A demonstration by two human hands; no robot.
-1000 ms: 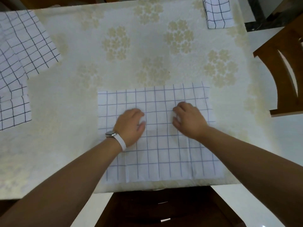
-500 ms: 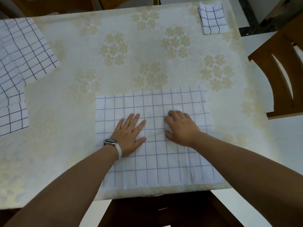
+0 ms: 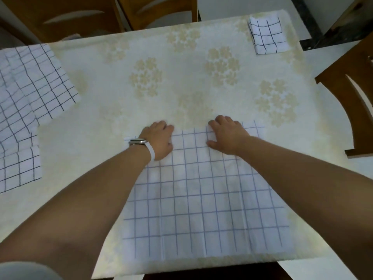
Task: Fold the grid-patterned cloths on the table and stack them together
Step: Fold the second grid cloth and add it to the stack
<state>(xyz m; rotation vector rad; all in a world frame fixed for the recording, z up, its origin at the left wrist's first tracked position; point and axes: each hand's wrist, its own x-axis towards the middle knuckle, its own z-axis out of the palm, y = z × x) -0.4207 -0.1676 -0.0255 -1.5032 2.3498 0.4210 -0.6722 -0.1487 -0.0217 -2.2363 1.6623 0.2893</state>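
Note:
A white cloth with a thin blue grid (image 3: 201, 199) lies flat at the near edge of the table (image 3: 113, 122). My left hand (image 3: 159, 140), with a white watch band on its wrist, and my right hand (image 3: 228, 136) sit side by side on the cloth's far edge. Their fingers curl over that edge and the thumbs press on top. A small folded grid cloth (image 3: 266, 36) rests at the far right corner. Rumpled unfolded grid cloths (image 3: 30, 98) lie at the left edge.
The table wears a cream tablecloth with pale flower prints. A wooden chair (image 3: 353, 98) stands close on the right, and two more chair backs (image 3: 80, 15) stand behind the far edge. A dark chair seat shows below the near edge.
Both hands slid from the middle of the cloth up to its far edge, and their flat fingers curled over it. The camera view shifted down and closer.

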